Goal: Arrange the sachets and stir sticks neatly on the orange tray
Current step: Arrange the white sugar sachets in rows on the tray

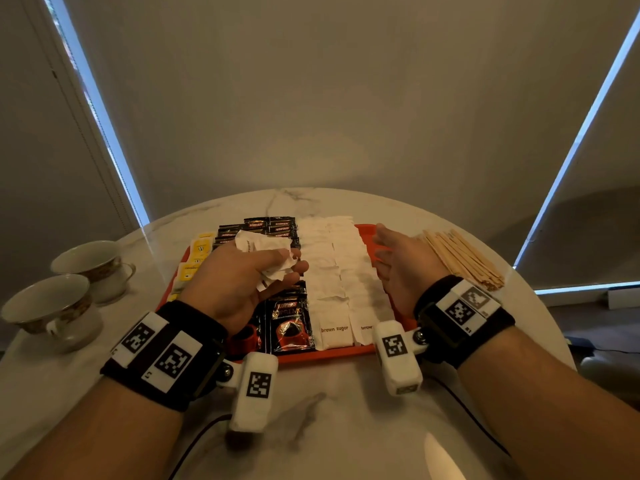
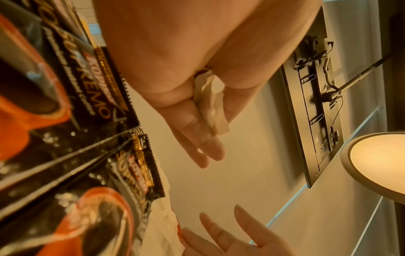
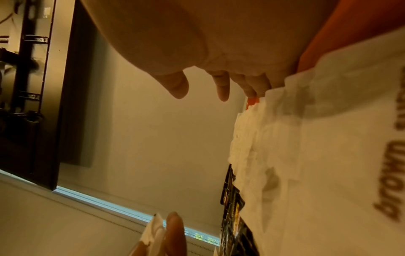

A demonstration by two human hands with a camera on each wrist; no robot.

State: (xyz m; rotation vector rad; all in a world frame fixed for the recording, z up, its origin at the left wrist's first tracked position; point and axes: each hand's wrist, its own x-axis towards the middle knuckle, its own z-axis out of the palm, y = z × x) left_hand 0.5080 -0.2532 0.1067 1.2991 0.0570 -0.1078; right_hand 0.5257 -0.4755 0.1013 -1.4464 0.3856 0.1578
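An orange tray (image 1: 369, 233) lies on the marble table. It holds yellow sachets (image 1: 200, 249) at the left, black coffee sachets (image 1: 290, 323) in the middle and rows of white brown sugar sachets (image 1: 332, 271) at the right. My left hand (image 1: 249, 275) hovers over the coffee sachets and grips a bunch of white sachets (image 1: 268, 252) between thumb and fingers, seen also in the left wrist view as white sachets (image 2: 210, 102). My right hand (image 1: 398, 261) is open with straight fingers over the tray's right part, beside the white rows. A pile of wooden stir sticks (image 1: 460, 259) lies on the table right of the tray.
Two white teacups (image 1: 90, 265) (image 1: 52, 306) stand on the table at the left. The round table edge curves close behind the tray. Bare marble (image 1: 329, 410) lies between the tray and me, with cables trailing from the wrist cameras.
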